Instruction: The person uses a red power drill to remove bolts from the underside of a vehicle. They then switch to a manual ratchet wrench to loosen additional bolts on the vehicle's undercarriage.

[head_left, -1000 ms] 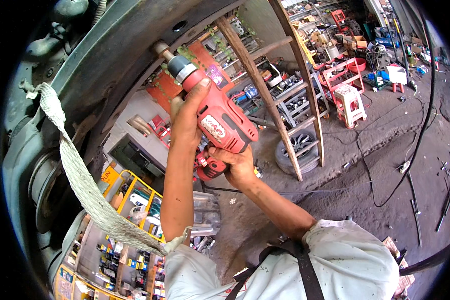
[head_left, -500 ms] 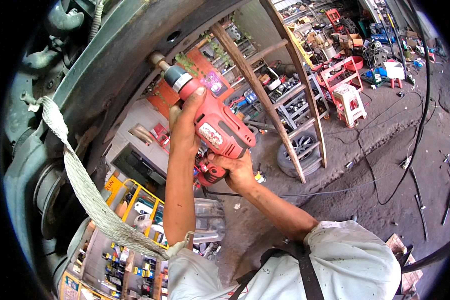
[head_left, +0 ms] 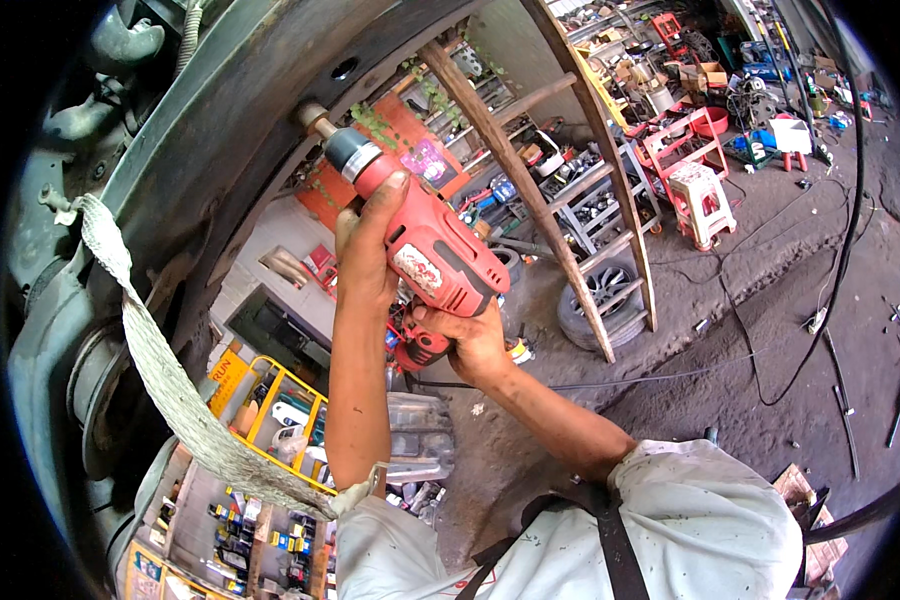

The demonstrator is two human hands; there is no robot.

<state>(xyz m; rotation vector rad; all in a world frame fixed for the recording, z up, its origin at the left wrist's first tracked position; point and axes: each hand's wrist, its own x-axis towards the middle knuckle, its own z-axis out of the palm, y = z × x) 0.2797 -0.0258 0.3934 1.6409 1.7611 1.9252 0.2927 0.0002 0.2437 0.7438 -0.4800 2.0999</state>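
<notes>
Pwr tool [head_left: 432, 255]: 1, red, tip met steel beam [head_left: 205, 125].
L hand [head_left: 366, 245]: 1, wrapped round tool body.
R hand [head_left: 482, 342]: 1, gripped tool's handle.
Ladder [head_left: 470, 98]: 1, wooden, R of beam.

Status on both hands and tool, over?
Left hand around front of red power tool; right hand gripping it lower down. Socket up at dark metal beam, contact unclear. Pale strap to left, clear of tool.
</notes>
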